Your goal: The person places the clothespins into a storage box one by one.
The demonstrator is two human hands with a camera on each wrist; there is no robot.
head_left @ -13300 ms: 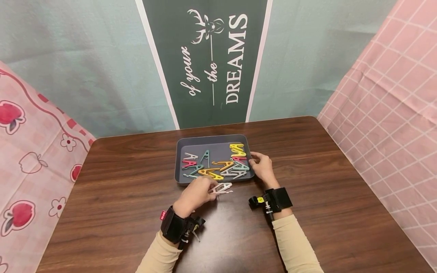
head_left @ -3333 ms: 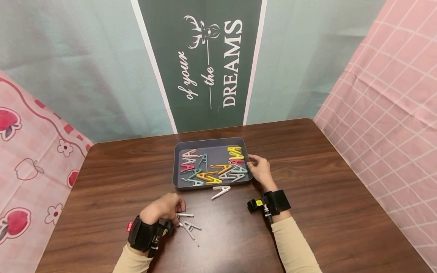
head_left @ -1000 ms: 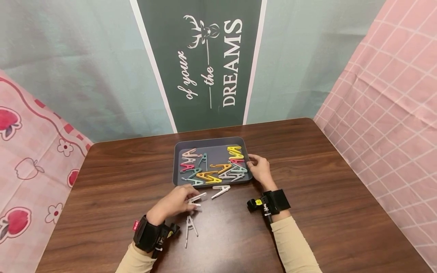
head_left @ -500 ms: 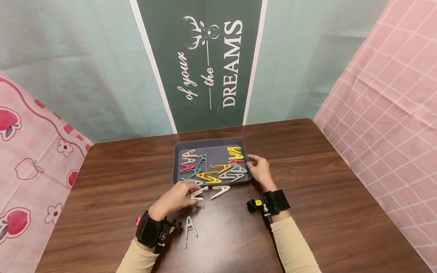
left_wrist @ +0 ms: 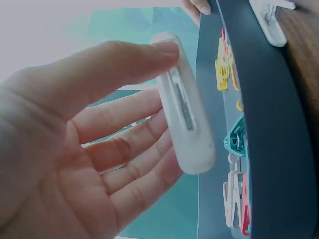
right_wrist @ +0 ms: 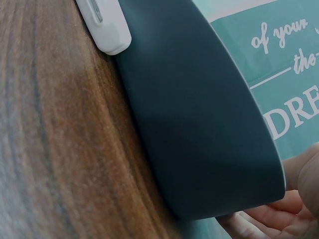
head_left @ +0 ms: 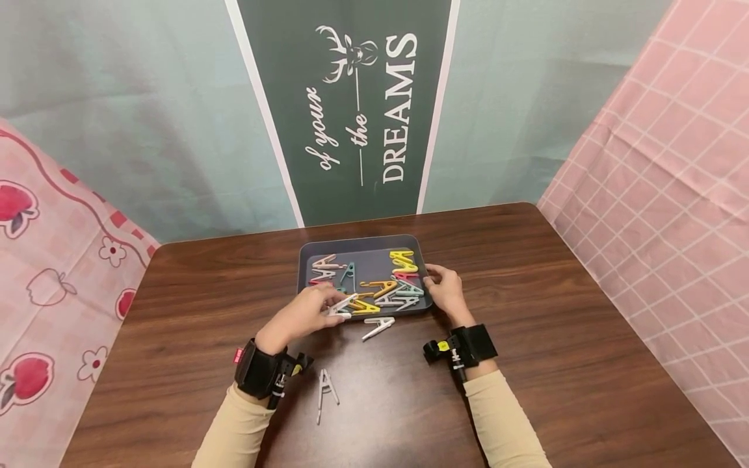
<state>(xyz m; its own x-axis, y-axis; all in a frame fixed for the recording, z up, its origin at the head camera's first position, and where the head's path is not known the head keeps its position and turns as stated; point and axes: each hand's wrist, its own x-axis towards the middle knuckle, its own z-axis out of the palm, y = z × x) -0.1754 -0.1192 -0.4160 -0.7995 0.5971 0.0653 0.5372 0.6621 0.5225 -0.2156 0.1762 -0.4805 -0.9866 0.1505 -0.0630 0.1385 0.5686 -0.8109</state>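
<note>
My left hand [head_left: 313,309] pinches a white clothespin [left_wrist: 187,109] between thumb and fingers, over the front left of the dark grey tray [head_left: 365,246]. The clothespin's outer face shows in the left wrist view, with the thumb at its upper end. My right hand [head_left: 446,290] grips the tray's right side near the front corner. Inside the tray lie several clothespins: yellow ones [head_left: 402,261] at the right, a pink one [head_left: 325,262] at the left, and orange, teal, red and pale ones. The left hand hides some of them.
On the brown wooden table [head_left: 526,312], a white clothespin [head_left: 379,327] lies just in front of the tray. Another white clothespin [head_left: 325,393] lies closer to me, right of the left wrist. Fabric hangs at the back and both sides.
My left hand has picked up a white clothespin from the near table and moved it forward over the tray's front edge. A pink clothespin joined the tray's left side earlier. My right hand stays.
</note>
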